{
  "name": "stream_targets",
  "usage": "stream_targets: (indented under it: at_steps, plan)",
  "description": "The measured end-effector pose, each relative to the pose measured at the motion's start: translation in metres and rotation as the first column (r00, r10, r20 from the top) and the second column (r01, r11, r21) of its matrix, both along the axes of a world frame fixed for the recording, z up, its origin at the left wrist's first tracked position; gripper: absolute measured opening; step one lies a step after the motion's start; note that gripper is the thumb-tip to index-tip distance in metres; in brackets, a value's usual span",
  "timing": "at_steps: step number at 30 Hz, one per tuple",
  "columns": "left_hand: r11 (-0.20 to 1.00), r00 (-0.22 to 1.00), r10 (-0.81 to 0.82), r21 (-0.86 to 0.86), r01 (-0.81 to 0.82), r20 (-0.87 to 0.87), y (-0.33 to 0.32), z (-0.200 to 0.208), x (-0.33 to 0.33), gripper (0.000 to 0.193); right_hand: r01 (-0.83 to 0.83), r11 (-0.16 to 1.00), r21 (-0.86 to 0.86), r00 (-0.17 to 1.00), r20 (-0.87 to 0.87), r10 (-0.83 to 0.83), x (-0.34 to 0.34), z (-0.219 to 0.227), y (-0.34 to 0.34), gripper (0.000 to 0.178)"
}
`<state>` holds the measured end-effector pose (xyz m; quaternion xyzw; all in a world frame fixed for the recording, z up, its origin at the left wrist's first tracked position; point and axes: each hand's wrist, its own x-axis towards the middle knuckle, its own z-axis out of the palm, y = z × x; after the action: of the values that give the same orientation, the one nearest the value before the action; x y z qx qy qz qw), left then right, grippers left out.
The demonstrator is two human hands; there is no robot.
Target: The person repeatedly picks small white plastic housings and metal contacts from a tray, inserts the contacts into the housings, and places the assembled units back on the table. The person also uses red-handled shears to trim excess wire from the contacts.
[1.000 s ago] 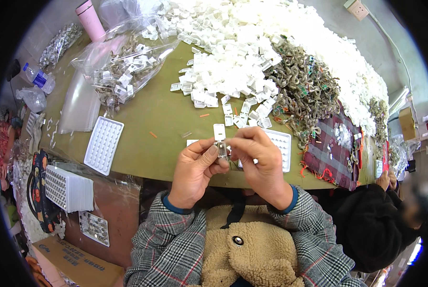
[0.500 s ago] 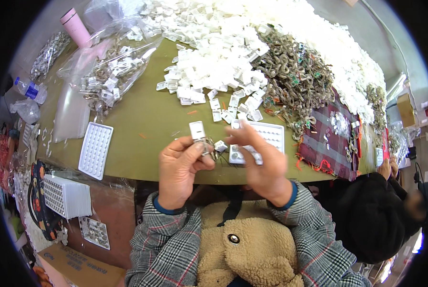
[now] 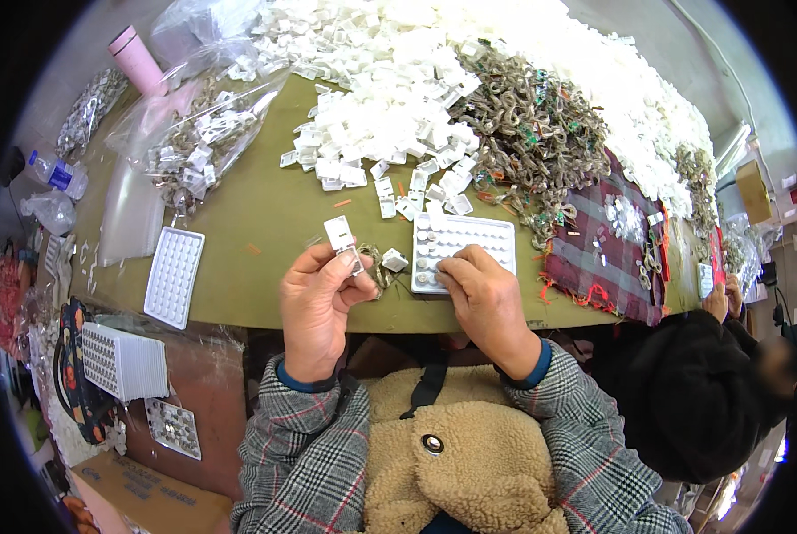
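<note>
Between the thumb and fingers of my left hand [image 3: 320,301] is a small white plastic case [image 3: 338,233], held upright above the table with its lid part raised. Close to those fingertips lie a coil of thin wire [image 3: 380,273] and another small white case [image 3: 394,260]. My right hand [image 3: 487,298] reaches down over the white tray [image 3: 463,222], its thumb and fingertips closed together in the tray's left part. Small round silver discs [image 3: 422,264] sit in the pockets there. Whatever the right fingertips pinch is hidden.
A big heap of white cases [image 3: 363,116] and a pile of coiled wires [image 3: 536,125] cover the far side. Plaid cloth [image 3: 585,254] lies at right, beside another person [image 3: 683,400]. At left are an unfilled tray [image 3: 174,276], a plastic bag [image 3: 211,133] and a pink bottle [image 3: 137,60].
My right hand has come down from above the tray's left edge, and its fingertips now meet in the tray. The left hand has shifted slightly left, still holding the case.
</note>
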<state>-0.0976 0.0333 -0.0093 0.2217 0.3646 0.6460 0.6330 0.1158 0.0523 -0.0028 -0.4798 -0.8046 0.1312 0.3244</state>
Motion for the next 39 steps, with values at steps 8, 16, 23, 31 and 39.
stream_targets:
  at_steps: [8,16,23,31,39]
  plan:
    - [0.989,0.974,-0.146,0.052,0.139,0.174,-0.002,-0.003,0.004,0.024,-0.131,0.986,-0.104,0.94,-0.33,0.09,-0.032,0.033,0.006,0.013]
    - [0.99,0.977,-0.137,0.039,0.133,0.164,-0.006,-0.009,0.0,0.021,-0.242,0.968,0.069,0.934,-0.252,0.252,-0.066,0.031,0.022,0.015]
    - [0.992,0.962,-0.123,0.056,0.113,0.245,-0.004,-0.01,-0.003,0.02,-0.437,0.897,0.07,0.876,-0.194,0.442,-0.059,0.031,0.032,0.02]
    - [0.992,0.988,-0.128,0.013,0.127,0.091,0.002,0.007,-0.018,0.017,-0.509,0.851,-0.128,0.777,-0.493,0.39,-0.055,0.036,0.021,0.025]
    - [0.97,0.97,-0.241,-0.03,0.24,-0.046,0.011,0.009,-0.012,0.011,-0.37,0.686,-0.627,0.778,-0.613,-0.141,-0.073,0.042,0.034,0.016]
